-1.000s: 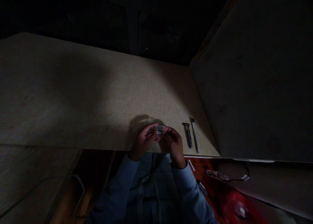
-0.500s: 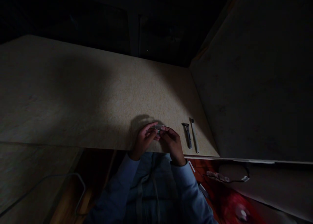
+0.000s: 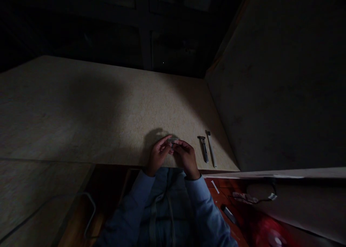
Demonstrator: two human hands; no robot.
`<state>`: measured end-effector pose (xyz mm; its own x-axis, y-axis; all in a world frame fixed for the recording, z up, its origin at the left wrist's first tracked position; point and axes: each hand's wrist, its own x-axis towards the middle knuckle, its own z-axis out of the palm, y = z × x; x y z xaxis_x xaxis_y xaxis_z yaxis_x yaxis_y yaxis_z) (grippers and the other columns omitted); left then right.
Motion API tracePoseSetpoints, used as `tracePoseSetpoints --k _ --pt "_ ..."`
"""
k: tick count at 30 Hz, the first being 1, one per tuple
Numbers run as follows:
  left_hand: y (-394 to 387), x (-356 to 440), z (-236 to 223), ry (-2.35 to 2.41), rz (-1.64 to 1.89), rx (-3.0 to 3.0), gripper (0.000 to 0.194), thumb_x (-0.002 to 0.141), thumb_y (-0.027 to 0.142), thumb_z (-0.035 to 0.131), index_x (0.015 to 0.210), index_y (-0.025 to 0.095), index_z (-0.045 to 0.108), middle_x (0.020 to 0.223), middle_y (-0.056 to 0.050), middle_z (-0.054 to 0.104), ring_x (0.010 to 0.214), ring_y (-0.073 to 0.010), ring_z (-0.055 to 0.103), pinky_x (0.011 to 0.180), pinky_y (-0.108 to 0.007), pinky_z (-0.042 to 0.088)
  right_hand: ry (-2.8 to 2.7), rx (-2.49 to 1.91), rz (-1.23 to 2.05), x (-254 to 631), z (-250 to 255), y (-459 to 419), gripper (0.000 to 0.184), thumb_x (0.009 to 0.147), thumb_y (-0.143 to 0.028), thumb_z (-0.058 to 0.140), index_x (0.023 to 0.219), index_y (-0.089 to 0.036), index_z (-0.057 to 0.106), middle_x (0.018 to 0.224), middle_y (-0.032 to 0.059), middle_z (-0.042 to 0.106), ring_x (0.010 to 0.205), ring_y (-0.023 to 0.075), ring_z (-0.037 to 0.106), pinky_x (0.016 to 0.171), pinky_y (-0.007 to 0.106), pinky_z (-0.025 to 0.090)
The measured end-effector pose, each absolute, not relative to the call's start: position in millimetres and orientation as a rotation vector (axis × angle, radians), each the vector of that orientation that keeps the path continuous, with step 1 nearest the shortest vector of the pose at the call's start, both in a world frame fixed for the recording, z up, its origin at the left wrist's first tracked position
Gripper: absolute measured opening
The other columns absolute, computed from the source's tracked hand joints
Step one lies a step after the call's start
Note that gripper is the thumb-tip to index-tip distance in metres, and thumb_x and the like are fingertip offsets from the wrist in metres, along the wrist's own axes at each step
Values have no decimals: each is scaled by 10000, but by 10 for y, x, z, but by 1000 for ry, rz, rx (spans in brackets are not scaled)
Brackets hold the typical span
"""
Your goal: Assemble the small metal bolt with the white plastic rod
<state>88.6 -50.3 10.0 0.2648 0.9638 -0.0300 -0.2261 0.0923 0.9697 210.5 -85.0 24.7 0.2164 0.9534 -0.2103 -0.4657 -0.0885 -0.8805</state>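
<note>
Between my fingertips is a small clear plastic case [image 3: 173, 140], held just above the near edge of the table. My left hand [image 3: 157, 156] grips its left side, with the thumb below and the index finger along the far edge. My right hand [image 3: 187, 157] pinches it from the right. Its contents are too dark and small to make out. To the right of my right hand, a dark razor [image 3: 204, 149] lies on the table with its head pointing away from me. Beside it lies a toothbrush [image 3: 212, 149] with a pale handle and dark bristles.
The pale marbled table [image 3: 108, 106] runs from the left up to a grey wall panel [image 3: 278, 88] on the right. A grey cable [image 3: 90, 198] hangs at the lower left. On the reddish floor at lower right lie a dark stick-like object [image 3: 229, 214] and a red bag [image 3: 270, 229].
My view has tilted up and turned slightly to the right, so the scene sits a little lower and further left. Both hands stay on the clear case, with only small finger shifts.
</note>
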Motion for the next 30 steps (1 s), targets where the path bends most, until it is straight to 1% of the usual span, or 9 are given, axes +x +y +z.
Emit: tracePoseSetpoints --k 3,7,10,12,16,19,21,25,30 --pt "-508 889 119 867 1093 1103 492 810 364 708 1242 135 656 814 -40 717 637 -136 669 606 -258 591 -611 -1087 1294 2118 200 -834 189 682 -281 778 845 -190 749 779 9 728 715 165 625 721 304 503" --pt "-516 885 172 874 1101 1094 466 799 355 723 1204 132 665 782 -37 716 633 -141 674 610 -262 593 -593 -1079 1327 2116 207 -815 201 668 -279 780 843 -184 752 773 8 734 699 165 629 707 303 501" --pt "-518 893 186 888 1115 1076 474 785 384 742 1183 137 671 756 -32 710 629 -155 684 605 -275 599 -570 -1049 1353 2106 261 -810 183 659 -280 790 812 -188 753 755 8 734 668 160 625 680 303 494" --pt "-515 905 177 898 1134 1055 499 768 420 759 1175 144 674 758 -30 708 628 -164 693 599 -282 600 -567 -1023 1375 2118 287 -813 197 665 -299 798 824 -191 757 771 15 742 677 166 632 690 312 499" --pt "-502 925 146 924 1142 1025 584 747 496 773 1203 146 667 812 -50 729 649 -181 711 625 -300 608 -555 -987 1414 2209 269 -824 271 664 -327 818 894 -191 772 812 26 764 730 175 662 761 325 510" --pt "-487 923 126 943 1132 1027 632 746 523 769 1238 143 657 864 -69 744 669 -190 717 650 -315 613 -521 -982 1430 2270 234 -827 285 629 -294 836 889 -191 782 825 26 775 746 170 672 787 316 509" --pt "-477 916 119 947 1127 1034 646 747 529 766 1255 144 653 865 -70 744 669 -192 716 649 -320 615 -514 -983 1434 2281 225 -827 285 617 -269 837 886 -190 785 840 27 781 743 165 673 782 310 508" --pt "-473 899 134 933 1102 1047 661 759 511 761 1292 139 637 848 -66 741 683 -196 720 665 -325 620 -521 -993 1416 2260 235 -823 272 630 -252 813 892 -188 779 841 33 782 756 174 678 767 316 509" --pt "-489 870 183 902 1082 1060 615 784 446 747 1314 154 633 997 -103 751 739 -207 736 694 -337 628 -529 -1018 1412 2253 246 -812 250 639 -248 789 879 -180 777 788 31 770 739 178 674 744 314 508"
